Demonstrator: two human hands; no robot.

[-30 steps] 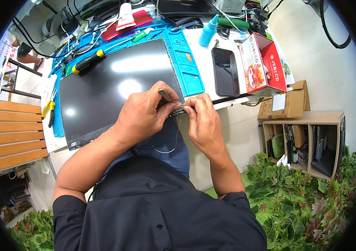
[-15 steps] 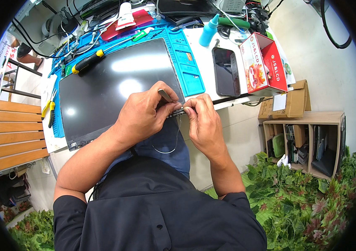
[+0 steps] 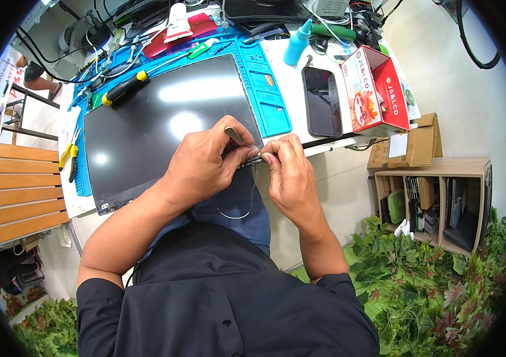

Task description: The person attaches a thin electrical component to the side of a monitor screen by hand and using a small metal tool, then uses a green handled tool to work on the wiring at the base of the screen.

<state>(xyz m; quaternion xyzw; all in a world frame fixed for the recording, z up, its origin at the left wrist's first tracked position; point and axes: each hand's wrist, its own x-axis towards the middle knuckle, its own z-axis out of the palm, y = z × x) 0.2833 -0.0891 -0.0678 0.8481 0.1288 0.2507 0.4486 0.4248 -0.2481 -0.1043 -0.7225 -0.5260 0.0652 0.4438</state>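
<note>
A dark laptop screen panel [image 3: 146, 137] lies on the blue mat, its near right corner under my fingers. My left hand [image 3: 208, 157] is closed around a slim grey metal tool that looks like tweezers [image 3: 234, 136]; only its blunt upper end shows, and its tip is hidden. At that same corner, the fingertips of my right hand [image 3: 291, 178] pinch together on something too small and covered to make out. Between the hands, small dark metal parts [image 3: 252, 160] show at the panel's edge. A thin pale cable [image 3: 238, 216] hangs from there in a loop over my lap.
Above the panel lies a yellow-black screwdriver [image 3: 125, 87] on the blue repair mat [image 3: 274, 122]. Yellow-handled pliers [image 3: 73, 156] are at the left. On the right are a phone [image 3: 322, 102], a blue bottle [image 3: 296, 44] and a red-white box [image 3: 375, 92]. A wooden shelf [image 3: 431, 168] stands beyond.
</note>
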